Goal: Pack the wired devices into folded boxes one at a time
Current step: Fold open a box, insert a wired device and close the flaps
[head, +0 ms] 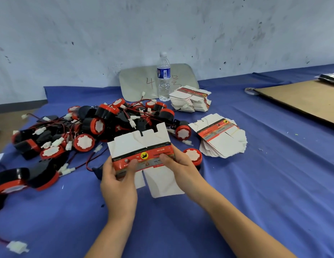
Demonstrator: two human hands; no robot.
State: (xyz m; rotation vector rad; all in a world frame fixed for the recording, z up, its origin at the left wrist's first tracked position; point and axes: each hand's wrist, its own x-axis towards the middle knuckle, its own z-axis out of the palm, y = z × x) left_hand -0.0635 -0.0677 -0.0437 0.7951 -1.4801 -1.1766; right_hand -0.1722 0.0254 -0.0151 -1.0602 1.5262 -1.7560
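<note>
Both hands hold one flat box blank just above the blue cloth, near the middle of the view. The left hand grips its lower left edge, thumb curled over the red printed band. The right hand pinches the right end of the same band, thumb on top; the fingers behind the card are hidden. The blank is still unfolded, with white flaps reaching up and down from the band.

Just behind it lies the pile of wired devices — black and red bodies, white connectors on thin leads. A single device sits just beside the right hand. To the right lie two stacks of flat blanks, the near stack and the far stack, the latter by a water bottle. A brown cardboard sheet lies far right — with what looks like a tape roll at its corner.
</note>
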